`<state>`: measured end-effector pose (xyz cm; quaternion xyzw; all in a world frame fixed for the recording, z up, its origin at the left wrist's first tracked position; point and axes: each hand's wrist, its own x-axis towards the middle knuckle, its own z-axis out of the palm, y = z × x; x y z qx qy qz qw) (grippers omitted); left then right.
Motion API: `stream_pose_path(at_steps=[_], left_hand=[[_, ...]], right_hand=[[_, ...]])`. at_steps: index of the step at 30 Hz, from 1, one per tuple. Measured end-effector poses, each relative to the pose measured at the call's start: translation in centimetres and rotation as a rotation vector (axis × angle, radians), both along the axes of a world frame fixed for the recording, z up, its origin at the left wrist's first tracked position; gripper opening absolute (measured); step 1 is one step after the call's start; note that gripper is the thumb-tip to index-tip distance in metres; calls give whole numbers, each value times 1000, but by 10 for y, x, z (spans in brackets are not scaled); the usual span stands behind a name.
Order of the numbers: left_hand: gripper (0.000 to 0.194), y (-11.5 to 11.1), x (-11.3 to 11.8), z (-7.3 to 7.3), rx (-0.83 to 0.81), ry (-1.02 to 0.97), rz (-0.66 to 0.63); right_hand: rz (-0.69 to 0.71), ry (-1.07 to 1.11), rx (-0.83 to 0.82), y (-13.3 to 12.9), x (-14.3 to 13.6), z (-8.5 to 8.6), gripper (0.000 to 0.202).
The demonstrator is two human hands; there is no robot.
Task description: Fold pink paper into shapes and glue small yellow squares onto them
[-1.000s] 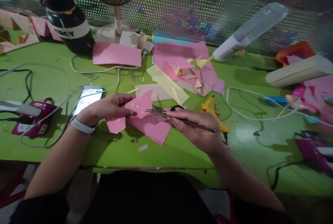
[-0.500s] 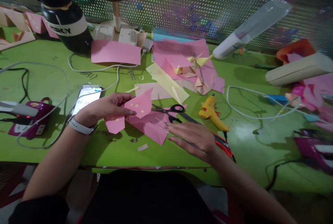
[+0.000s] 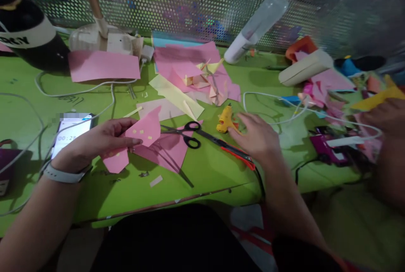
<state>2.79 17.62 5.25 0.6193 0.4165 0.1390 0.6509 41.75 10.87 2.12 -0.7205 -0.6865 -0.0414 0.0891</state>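
Note:
My left hand (image 3: 106, 137) pinches a cut pink paper shape (image 3: 147, 126) dotted with small pale-yellow squares, thumb on top. My right hand (image 3: 259, 135) is at the yellow glue gun (image 3: 225, 119), thumb and fingers apart around its handle, which the hand mostly hides. Under the left hand's piece lies a larger pink sheet (image 3: 175, 147), with black-handled scissors (image 3: 191, 135) across its upper edge. A long thin grey tool (image 3: 185, 177) rests over that sheet. Between scissors and right hand lies a red and black utility knife (image 3: 236, 154).
A lit phone (image 3: 71, 135) lies beside my left wrist. Behind are a black bottle (image 3: 34, 40), a fan (image 3: 98, 27), pink sheets (image 3: 190, 59) and a clear-topped bottle (image 3: 256, 27). White cables cross the green table (image 3: 126, 196). Another person's hand (image 3: 387, 116) holds yellow paper at right.
My right hand has left the thin tool lying on the table and moved right to the glue gun. The view has turned right; my left hand keeps the pink piece.

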Motion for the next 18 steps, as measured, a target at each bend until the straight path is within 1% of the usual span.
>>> stream_pose_path(at_steps=[1,2,3,4,7,10,12,13,14,16,17,18], left_hand=[[40,-1,0,0,-19,-9,-3],[41,-1,1,1,-42,-21,0],[40,-2,1,1,-63,-34,6],[39,-3,1,2,-73,-45,15],[35,-5,0,1,-98,-64,35],[35,-5,-1,-3,-133,-71,26],[36,-5,-2,-5,-148,-95,7],[36,-5,-2,-6,-149,-110,-3],[34,-4,-2,-6,-147,-124,-12],[31,-5,-1,-7,-137,-136,-27],[29,-5,-1,-6,-131,-135,-30],[28,-5,0,-6,-127,-132,-30]], right_hand=[[-46,-36,-151,4,8,0,37],[-64,-62,-263,7,13,-1,35],[-65,-79,-336,10,15,-2,33],[-59,-88,-369,12,16,-4,31],[-69,-88,-350,14,14,-9,29],[-167,-2,-244,12,15,-10,29],[-230,160,-110,9,16,-5,24],[-224,295,-63,6,15,-1,22],[-192,456,-42,3,11,4,20],[-60,778,-75,-2,-3,16,20],[2,880,-106,-4,-13,21,21],[53,922,-127,-5,-26,26,21]])
